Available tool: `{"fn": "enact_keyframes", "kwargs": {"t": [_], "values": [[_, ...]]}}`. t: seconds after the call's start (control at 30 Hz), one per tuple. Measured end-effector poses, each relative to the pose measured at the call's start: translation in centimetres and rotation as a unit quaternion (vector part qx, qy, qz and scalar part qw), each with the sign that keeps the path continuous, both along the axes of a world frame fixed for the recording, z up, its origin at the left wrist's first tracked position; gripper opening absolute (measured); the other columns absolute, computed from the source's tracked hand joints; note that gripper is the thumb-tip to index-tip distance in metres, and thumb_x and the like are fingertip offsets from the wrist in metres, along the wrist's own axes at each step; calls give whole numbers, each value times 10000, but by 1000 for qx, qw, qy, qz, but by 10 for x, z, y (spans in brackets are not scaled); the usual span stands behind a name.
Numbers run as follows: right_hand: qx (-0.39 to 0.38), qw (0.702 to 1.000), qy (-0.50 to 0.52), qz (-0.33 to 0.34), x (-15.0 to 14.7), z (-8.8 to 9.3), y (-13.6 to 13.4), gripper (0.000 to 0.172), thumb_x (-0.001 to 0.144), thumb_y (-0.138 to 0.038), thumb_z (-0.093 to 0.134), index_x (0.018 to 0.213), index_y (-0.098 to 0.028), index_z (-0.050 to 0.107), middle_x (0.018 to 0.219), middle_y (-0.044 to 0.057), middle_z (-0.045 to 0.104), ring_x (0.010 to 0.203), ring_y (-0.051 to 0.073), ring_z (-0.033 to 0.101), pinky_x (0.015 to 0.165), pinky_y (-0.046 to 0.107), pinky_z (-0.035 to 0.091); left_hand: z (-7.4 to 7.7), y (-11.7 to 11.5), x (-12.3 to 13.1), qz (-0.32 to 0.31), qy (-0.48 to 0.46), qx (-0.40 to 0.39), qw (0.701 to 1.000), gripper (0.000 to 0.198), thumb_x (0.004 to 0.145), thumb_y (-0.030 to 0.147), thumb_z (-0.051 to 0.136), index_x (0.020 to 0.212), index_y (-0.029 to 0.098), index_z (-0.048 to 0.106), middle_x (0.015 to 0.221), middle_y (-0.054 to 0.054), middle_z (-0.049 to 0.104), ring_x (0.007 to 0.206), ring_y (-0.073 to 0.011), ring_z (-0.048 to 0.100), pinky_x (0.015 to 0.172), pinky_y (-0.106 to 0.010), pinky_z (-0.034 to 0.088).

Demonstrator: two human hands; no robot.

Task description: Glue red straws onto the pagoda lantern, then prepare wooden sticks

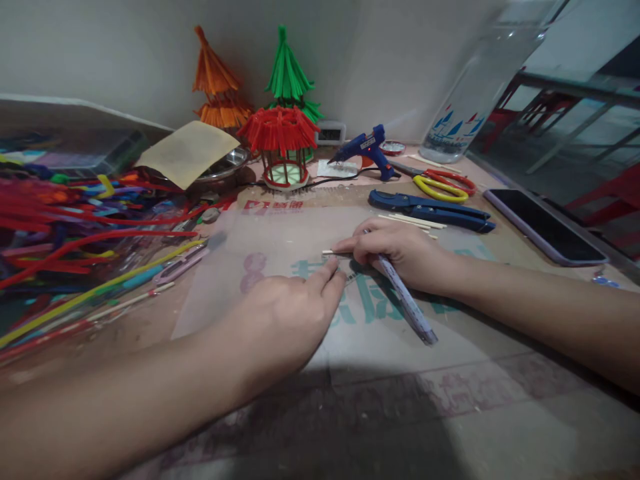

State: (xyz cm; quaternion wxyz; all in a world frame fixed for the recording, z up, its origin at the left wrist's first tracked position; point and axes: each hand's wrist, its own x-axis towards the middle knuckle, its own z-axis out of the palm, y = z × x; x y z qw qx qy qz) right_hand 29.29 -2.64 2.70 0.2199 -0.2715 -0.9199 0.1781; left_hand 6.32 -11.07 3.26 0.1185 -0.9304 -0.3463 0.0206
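Note:
My right hand [395,250] is closed around a slim pen [407,300] with a pale patterned barrel, its back end slanting toward me. The fingertips of that hand also touch a short, thin wooden stick [327,253] lying on the covered table. My left hand [295,313] reaches in from the left, its index finger stretched and the others bent under. Its fingertips press on a small clear ruler [353,275] with dark marks, just below the stick. Part of the ruler is hidden by the fingers. Several more thin wooden sticks [413,222] lie behind my right hand.
Behind lie a blue cutter [430,209], scissors [445,185], a blue glue gun [367,148] and a phone [545,225]. Red [280,130], green [285,70] and orange [215,73] fuzzy-roofed models stand near the wall. Pipe cleaners [75,220] crowd the left; a clear bottle [475,93] stands right.

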Motion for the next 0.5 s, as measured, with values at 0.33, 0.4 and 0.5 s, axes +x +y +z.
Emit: {"fn": "enact_keyframes", "kwargs": {"t": [0.33, 0.4, 0.5], "values": [[9, 1000, 13, 18, 0, 2, -1, 229, 928, -155, 556, 733, -198, 670, 936, 85, 720, 897, 210, 719, 759, 318, 544, 0, -1, 0, -3, 21, 17, 1000, 572, 897, 69, 406, 1460, 46, 507, 1460, -226, 587, 856, -267, 792, 566, -347, 601], [8, 1000, 12, 17, 0, 1, -1, 225, 928, -160, 561, 734, -200, 668, 932, 82, 717, 901, 211, 723, 755, 317, 547, 0, 0, 0, -2, 22, 17, 1000, 565, 904, 68, 401, 1459, 49, 508, 1464, -225, 583, 853, -265, 792, 566, -344, 598], [6, 1000, 8, 13, 0, 1, -1, 224, 923, -160, 566, 729, -204, 667, 935, 75, 714, 905, 207, 720, 764, 317, 552, 0, 0, 0, -2, 17, 14, 1000, 562, 911, 65, 396, 1462, 44, 500, 1476, -230, 569, 871, -270, 791, 578, -350, 603]]}}
